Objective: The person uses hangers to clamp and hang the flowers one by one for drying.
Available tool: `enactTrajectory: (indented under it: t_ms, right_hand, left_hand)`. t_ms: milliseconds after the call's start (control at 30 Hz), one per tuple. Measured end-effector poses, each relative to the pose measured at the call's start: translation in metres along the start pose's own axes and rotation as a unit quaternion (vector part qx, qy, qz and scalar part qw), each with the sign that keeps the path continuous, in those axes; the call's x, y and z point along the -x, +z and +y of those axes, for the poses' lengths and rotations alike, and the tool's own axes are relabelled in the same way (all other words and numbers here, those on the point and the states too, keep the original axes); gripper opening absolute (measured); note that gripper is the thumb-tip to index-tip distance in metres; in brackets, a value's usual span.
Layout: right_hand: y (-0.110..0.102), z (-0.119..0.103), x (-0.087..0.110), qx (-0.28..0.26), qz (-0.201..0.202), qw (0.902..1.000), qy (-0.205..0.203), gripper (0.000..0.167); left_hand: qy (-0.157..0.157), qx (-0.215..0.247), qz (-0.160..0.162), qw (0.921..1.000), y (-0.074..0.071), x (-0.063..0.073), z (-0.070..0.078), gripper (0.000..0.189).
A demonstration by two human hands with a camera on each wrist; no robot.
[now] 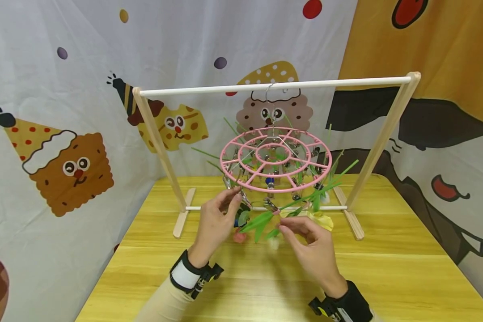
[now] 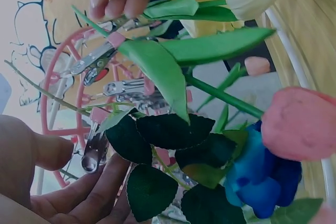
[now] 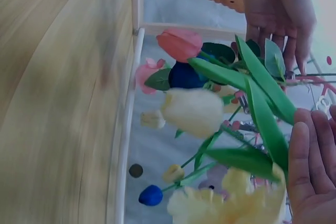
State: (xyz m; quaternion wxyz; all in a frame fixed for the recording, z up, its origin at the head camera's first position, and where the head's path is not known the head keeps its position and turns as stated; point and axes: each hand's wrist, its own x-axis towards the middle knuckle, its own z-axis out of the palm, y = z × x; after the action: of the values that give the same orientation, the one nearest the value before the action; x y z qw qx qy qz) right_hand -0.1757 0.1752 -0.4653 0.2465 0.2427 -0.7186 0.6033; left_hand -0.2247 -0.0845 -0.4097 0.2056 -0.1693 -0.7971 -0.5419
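Note:
A round pink hanger [image 1: 275, 191] with metal clips holds artificial flowers that hang heads down. My left hand [image 1: 215, 219] is at its front left, thumb and fingers on either side of a metal clip [image 2: 94, 153]; a small gap shows beside the thumb. That clip holds a stem with dark green leaves [image 2: 152, 192], close to a blue flower [image 2: 262, 177]. My right hand [image 1: 311, 248] is at the front right, fingers loosely bent and close to green leaves [image 3: 268, 124] and a white tulip [image 3: 193, 111]. A pink tulip [image 2: 299, 124] hangs between the hands.
The hanger hooks over the white top bar [image 1: 209, 90] of a wooden stand [image 1: 161, 147]. Yellow petals [image 1: 322, 220] hang right of the middle. Stems stick out around the hanger. The stand sits on a wooden table [image 1: 241, 290] before a printed cloth [image 1: 185, 44].

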Motion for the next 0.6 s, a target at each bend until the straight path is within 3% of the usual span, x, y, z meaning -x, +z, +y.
enactTrajectory:
  t_ms: [300,600]
  right_hand:
    - [-0.023,0.002,0.014,0.036,-0.009,0.9987,-0.035,0.037]
    - [-0.054,0.005,0.018,0.088,0.003,0.9929,-0.08,0.048]
  left_hand:
    - [0.009,-0.034,0.012,0.9993,-0.016,0.0,-0.017,0.03]
    - [0.009,-0.101,0.015,0.9947,-0.046,0.002,-0.045,0.03]
